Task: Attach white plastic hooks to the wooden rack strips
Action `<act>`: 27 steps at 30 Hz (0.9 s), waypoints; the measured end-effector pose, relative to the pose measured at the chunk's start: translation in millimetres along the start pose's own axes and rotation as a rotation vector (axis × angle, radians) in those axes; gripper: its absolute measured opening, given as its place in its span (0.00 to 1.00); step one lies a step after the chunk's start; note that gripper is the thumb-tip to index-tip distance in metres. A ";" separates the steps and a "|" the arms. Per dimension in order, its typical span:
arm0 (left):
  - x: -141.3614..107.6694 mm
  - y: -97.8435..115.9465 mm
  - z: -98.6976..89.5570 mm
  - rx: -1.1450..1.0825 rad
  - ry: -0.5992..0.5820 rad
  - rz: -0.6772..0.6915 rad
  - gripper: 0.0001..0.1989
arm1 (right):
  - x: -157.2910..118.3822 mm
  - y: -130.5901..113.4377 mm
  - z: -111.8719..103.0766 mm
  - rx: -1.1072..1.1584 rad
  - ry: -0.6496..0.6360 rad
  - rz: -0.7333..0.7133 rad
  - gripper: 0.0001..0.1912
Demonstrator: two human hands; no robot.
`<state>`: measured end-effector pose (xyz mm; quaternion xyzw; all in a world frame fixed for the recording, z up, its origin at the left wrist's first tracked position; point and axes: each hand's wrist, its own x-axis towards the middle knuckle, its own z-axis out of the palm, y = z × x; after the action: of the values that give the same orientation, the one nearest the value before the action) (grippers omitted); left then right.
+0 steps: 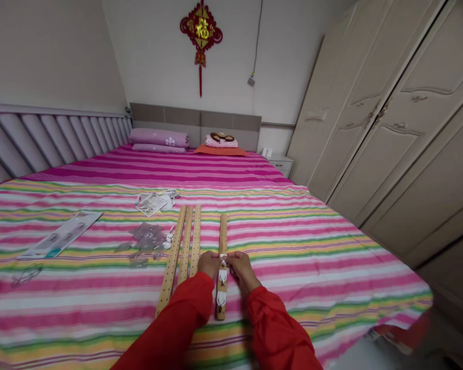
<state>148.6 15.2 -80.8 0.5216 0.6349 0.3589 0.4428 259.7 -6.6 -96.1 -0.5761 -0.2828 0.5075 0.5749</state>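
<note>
A narrow wooden strip [223, 231] lies lengthwise on the striped bed sheet, with white hooks [221, 298] fixed along its nearer half. Both hands meet at the topmost white hook [223, 256], one from each side. My left hand [209, 264] has its fingers closed at the hook's left edge. From the right, my right hand [242, 267] pinches the same small hook, its thumb and forefinger pressed close. Left of my left hand, three more wooden strips [187, 231] with rows of dark holes lie side by side.
Clear plastic pieces [148, 236] and a few white hooks [170, 237] lie left of the strips. Farther back are small packets [154, 202]. A long packaged card [64, 235] rests at left. A bed rail [54, 136] borders the left side; wardrobes [386, 118] stand at right.
</note>
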 end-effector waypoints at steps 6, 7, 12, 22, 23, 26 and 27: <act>-12.1 6.3 -2.9 0.033 0.019 -0.013 0.05 | -5.2 -2.1 -0.4 0.006 -0.048 -0.017 0.09; -13.3 5.9 -2.8 0.033 0.025 -0.012 0.05 | -5.4 -1.8 -0.4 0.005 -0.053 -0.018 0.09; -12.0 1.6 0.0 0.044 0.045 -0.012 0.05 | -1.0 1.2 -0.5 -0.007 -0.066 -0.001 0.09; -10.2 6.8 -12.8 0.071 -0.020 0.062 0.05 | -9.1 -1.9 -4.0 -0.011 -0.114 -0.008 0.15; -8.5 9.5 -22.8 0.063 -0.034 0.083 0.04 | -10.2 -1.9 -4.4 -0.009 -0.117 -0.013 0.17; 3.9 16.3 -67.9 0.055 0.017 0.167 0.03 | -10.6 -0.8 -5.0 0.024 -0.120 -0.019 0.22; 9.8 17.5 -85.8 0.087 0.106 0.218 0.04 | -10.0 -0.2 -5.1 0.040 -0.123 -0.023 0.23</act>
<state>73.6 28.8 -36.5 0.5865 0.6119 0.4041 0.3439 261.1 -17.6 -94.2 -0.5291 -0.3139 0.5408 0.5736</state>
